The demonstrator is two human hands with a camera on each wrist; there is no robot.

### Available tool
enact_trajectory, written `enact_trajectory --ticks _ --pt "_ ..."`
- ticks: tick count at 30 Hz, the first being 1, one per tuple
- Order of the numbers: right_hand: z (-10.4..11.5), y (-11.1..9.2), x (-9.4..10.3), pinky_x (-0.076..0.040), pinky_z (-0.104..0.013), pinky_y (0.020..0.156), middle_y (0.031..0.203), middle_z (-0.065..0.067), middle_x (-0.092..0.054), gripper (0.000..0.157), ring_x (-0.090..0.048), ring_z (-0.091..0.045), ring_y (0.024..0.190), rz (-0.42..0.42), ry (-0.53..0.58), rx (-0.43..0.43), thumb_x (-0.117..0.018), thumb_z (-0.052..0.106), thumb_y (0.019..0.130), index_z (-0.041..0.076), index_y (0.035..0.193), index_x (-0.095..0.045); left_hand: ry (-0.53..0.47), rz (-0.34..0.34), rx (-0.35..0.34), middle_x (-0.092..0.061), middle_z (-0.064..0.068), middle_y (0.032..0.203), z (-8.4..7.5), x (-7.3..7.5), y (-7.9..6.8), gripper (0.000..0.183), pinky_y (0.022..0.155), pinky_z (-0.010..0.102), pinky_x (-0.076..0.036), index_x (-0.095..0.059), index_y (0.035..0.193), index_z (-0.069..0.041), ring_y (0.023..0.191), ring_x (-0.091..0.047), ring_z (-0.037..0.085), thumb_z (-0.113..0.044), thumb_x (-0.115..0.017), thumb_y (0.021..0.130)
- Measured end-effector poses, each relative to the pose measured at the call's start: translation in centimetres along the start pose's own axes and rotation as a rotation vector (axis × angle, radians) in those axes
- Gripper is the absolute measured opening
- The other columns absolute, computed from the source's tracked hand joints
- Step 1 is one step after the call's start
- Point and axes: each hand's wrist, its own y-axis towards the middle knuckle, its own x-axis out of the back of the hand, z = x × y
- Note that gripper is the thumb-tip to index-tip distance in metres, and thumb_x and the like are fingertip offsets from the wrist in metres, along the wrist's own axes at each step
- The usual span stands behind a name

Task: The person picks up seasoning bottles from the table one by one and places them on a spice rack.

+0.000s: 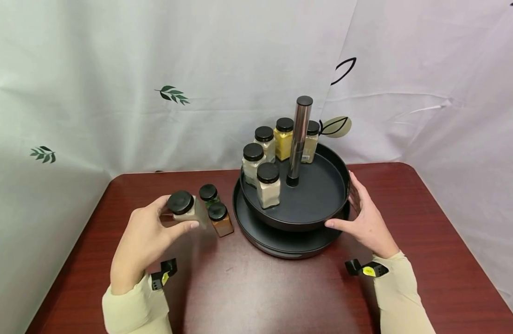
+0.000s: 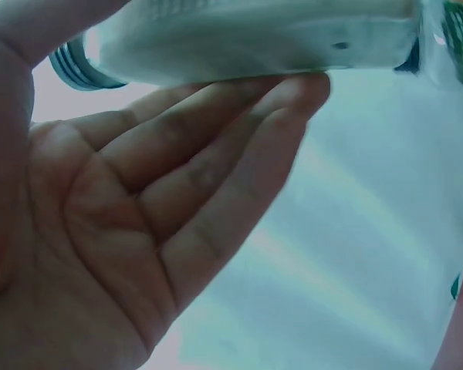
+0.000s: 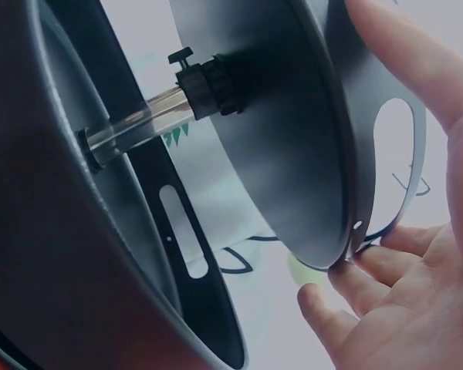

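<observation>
Now, the left hand (image 1: 144, 236) is grasping one black-lidded jar (image 1: 192, 212) between its thumb and fingers, just to the left of two other jars (image 1: 223, 225) on the table (image 1: 256, 292). The right hand (image 1: 368, 227) grips the upper tray (image 1: 319, 197) at its side, and inside this tray stand five jars (image 1: 268, 194).

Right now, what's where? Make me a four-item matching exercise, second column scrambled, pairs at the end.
1. Left fingers
2. Right fingers
3. Metal post
4. Brown-filled jar

A. Rising from inside the upper tray
B. On the table beside a green-filled jar
C. Gripping a pale-filled jar
D. Touching the upper tray's outer edge

Pairs: 1-C; 2-D; 3-A; 4-B
</observation>
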Motion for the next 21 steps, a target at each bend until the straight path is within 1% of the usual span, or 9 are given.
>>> enact_trajectory --ticks 3,5,7,10,12,16,21 --pt "0.1 -0.1 0.1 -0.028 -0.009 0.109 0.166 0.002 -0.018 0.121 -0.023 -0.02 0.151 -0.007 -0.033 -0.01 -0.09 0.004 0.073 0.023 0.163 -0.011 -0.01 -0.077 -0.029 -0.073 -0.009 0.094 -0.6 -0.1 -0.1 0.049 0.071 0.022 -0.049 -0.069 0.117 -0.019 0.081 -0.067 0.008 -0.04 -0.088 0.077" --pt "0.2 -0.1 0.1 -0.028 -0.009 0.109 0.166 0.001 -0.019 0.12 -0.024 -0.021 0.151 -0.008 -0.044 -0.012 -0.09 0.005 0.073 0.018 0.163 -0.011 -0.03 -0.122 -0.052 -0.073 -0.008 0.092 -1.0 -0.2 0.0 0.049 0.071 0.017 -0.049 -0.07 0.117 -0.018 0.081 -0.068 0.008 -0.036 -0.09 0.075" --pt "0.2 -0.1 0.2 -0.028 -0.008 0.108 0.166 0.0 -0.019 0.12 -0.025 -0.022 0.15 -0.009 -0.059 -0.012 -0.09 0.005 0.073 0.017 0.163 -0.011 -0.05 -0.162 -0.076 -0.074 -0.007 0.091 -1.5 -0.4 0.0 0.05 0.07 0.014 -0.048 -0.07 0.117 -0.016 0.081 -0.068 0.009 -0.031 -0.092 0.074" --pt "0.2 -0.2 0.2 -0.028 -0.008 0.107 0.166 -0.001 -0.02 0.12 -0.026 -0.023 0.15 -0.01 -0.081 -0.014 -0.091 0.006 0.073 0.02 0.163 -0.012 -0.075 -0.21 -0.104 -0.073 -0.006 0.09 -2.2 -0.7 0.1 0.051 0.071 0.014 -0.049 -0.071 0.117 -0.014 0.082 -0.067 0.01 -0.026 -0.093 0.072" --pt "0.3 -0.2 0.2 -0.028 -0.007 0.107 0.166 -0.001 -0.02 0.12 -0.027 -0.024 0.15 -0.013 -0.092 -0.014 -0.091 0.007 0.073 0.021 0.162 -0.012 -0.091 -0.233 -0.11 -0.073 -0.008 0.089 -2.7 -1.0 0.2 0.049 0.071 0.016 -0.049 -0.071 0.115 -0.015 0.081 -0.066 0.009 -0.025 -0.093 0.072" --pt "0.3 -0.2 0.1 -0.028 -0.008 0.108 0.165 -0.001 -0.022 0.119 -0.027 -0.024 0.149 -0.02 -0.088 -0.011 -0.091 0.007 0.073 0.02 0.162 -0.014 -0.129 -0.264 -0.127 -0.071 -0.011 0.089 -3.6 -1.6 0.4 0.048 0.073 0.02 -0.048 -0.072 0.113 -0.016 0.082 -0.064 0.008 -0.024 -0.094 0.071" --pt "0.4 -0.2 0.1 -0.029 -0.008 0.108 0.165 -0.002 -0.024 0.119 -0.028 -0.023 0.149 -0.017 -0.083 -0.016 -0.091 0.009 0.073 0.021 0.162 -0.014 -0.152 -0.281 -0.158 -0.071 -0.012 0.088 -4.7 -2.4 0.5 0.047 0.074 0.019 -0.048 -0.072 0.111 -0.016 0.083 -0.065 0.008 -0.023 -0.094 0.07"
